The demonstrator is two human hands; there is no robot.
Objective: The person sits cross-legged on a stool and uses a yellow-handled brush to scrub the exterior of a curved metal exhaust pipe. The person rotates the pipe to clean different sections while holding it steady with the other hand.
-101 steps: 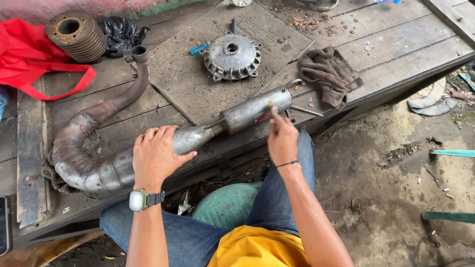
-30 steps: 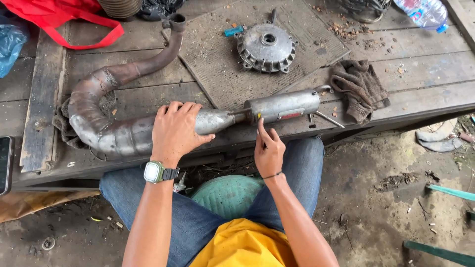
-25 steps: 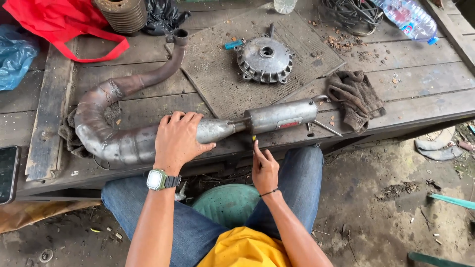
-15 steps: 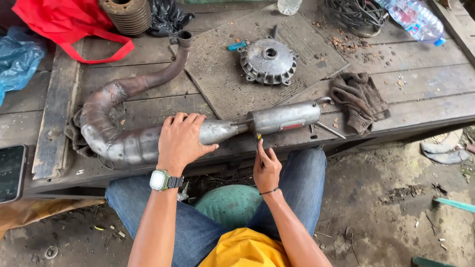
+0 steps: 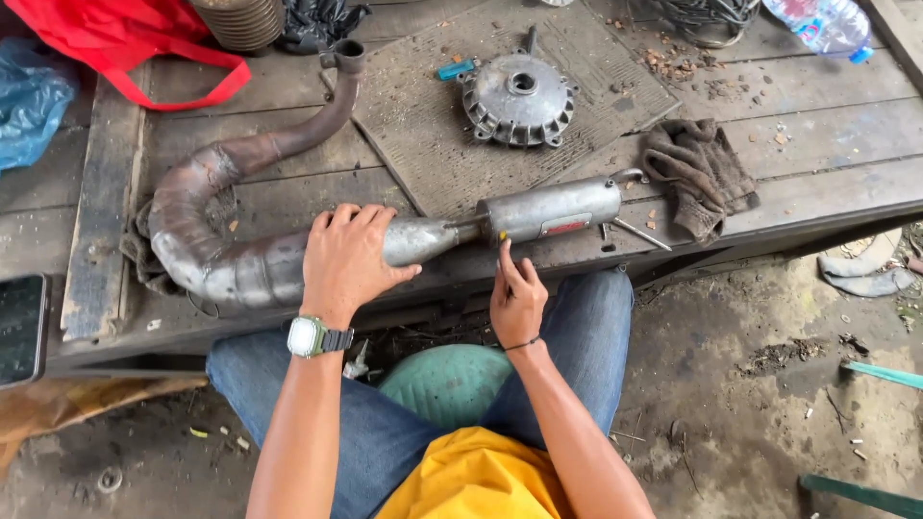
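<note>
Since the earlier frame, the right hand point(image 5: 517, 303) had drawn back from the exhaust pipe point(image 5: 385, 245) toward the counter point(image 5: 817, 163) edge, its grip pinched around a small yellow-tipped tool point(image 5: 502, 246). Left hand point(image 5: 351, 255) lay flat on the pipe's middle, fingers spread. Behind the pipe sat a round metal drum point(image 5: 520, 98); right of it, a rag point(image 5: 697, 173).

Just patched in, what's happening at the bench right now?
A seated person is working on a motorcycle exhaust pipe lying across a wooden workbench. The left hand presses flat on the pipe's wide middle section to steady it. The right hand holds a small yellow-tipped tool against the near end of the silver muffler. A round metal hub and a dirty rag lie behind, untouched.
</note>
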